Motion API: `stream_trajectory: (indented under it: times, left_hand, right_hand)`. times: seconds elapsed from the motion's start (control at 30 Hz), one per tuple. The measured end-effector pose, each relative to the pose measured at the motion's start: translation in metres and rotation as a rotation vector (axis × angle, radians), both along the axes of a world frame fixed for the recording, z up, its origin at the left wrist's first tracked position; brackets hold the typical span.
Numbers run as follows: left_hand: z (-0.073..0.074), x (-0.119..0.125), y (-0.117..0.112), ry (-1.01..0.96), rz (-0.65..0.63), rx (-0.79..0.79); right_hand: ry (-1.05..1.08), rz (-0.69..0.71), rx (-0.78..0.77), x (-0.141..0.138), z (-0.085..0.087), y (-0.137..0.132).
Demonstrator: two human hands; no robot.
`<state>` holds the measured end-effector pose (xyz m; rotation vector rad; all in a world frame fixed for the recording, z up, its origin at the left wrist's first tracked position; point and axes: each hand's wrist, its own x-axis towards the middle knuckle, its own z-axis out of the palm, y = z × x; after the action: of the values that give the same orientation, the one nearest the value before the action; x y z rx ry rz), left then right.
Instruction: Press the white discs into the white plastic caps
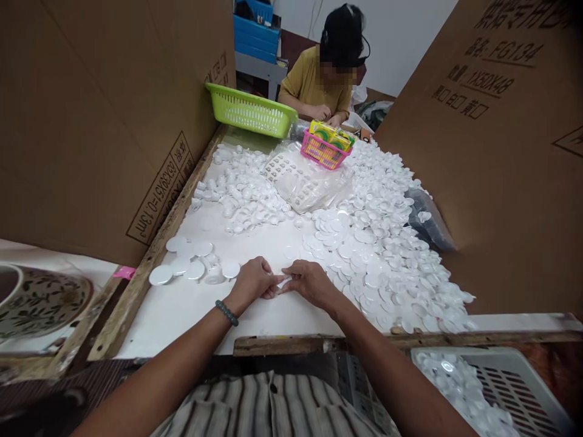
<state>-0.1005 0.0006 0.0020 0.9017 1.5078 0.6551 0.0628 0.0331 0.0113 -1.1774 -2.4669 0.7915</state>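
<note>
My left hand (259, 279) and my right hand (306, 280) meet low over the front of the white table, fingers closed in a pinch. Between the fingertips is a small white plastic piece (285, 281), mostly covered by them. Left of my hands lie several round white discs (181, 265) and a white cup-like part (214, 275). On the right, a broad pile of white discs (364, 267) reaches close to my right hand. Farther back on the left is a heap of small white cup-shaped parts (246, 194).
Tall cardboard walls (100, 109) flank the wood-edged table. Toward the back are a green basket (255, 115), a pink basket (321, 150) with yellow boxes and a clear plastic bag (300, 182). A person (314, 85) sits opposite. Below right, a grey crate (523, 388) holds white parts.
</note>
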Motion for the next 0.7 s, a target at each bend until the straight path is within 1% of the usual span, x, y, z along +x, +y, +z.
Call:
stream_trajectory:
  times: [0.07,0.17,0.23,0.3,0.4,0.47,0.53,0.63,0.7]
  left_hand:
    - [0.001,0.001,-0.003,-0.002,0.011,0.04]
    - [0.002,0.001,-0.01,0.076,0.044,0.167]
    - [0.002,0.0,-0.013,0.098,0.045,0.219]
    - [-0.001,-0.002,-0.015,0.015,0.03,0.201]
    - [-0.005,-0.004,-0.013,-0.125,0.006,0.125]
    - [-0.007,-0.005,-0.01,-0.134,-0.021,0.088]
    - [-0.008,-0.005,-0.007,-0.122,-0.05,0.072]
    - [-0.006,-0.005,-0.005,-0.108,-0.079,0.063]
    - [-0.003,-0.004,-0.007,-0.082,-0.102,0.069]
  right_hand:
    - [-0.045,-0.043,0.051,-0.003,0.001,-0.006]
    - [-0.069,-0.206,0.096,-0.007,-0.002,-0.022]
    - [-0.043,-0.272,0.086,-0.007,-0.005,-0.029]
    - [0.025,-0.237,0.032,-0.004,-0.006,-0.032]
    - [0.106,-0.123,-0.099,0.002,-0.006,-0.025]
    - [0.125,-0.094,-0.185,0.004,-0.006,-0.018]
    - [0.148,-0.102,-0.237,0.005,-0.007,-0.013]
    - [0.161,-0.128,-0.248,0.004,-0.009,-0.011]
    - [0.138,-0.129,-0.259,0.004,-0.007,-0.012]
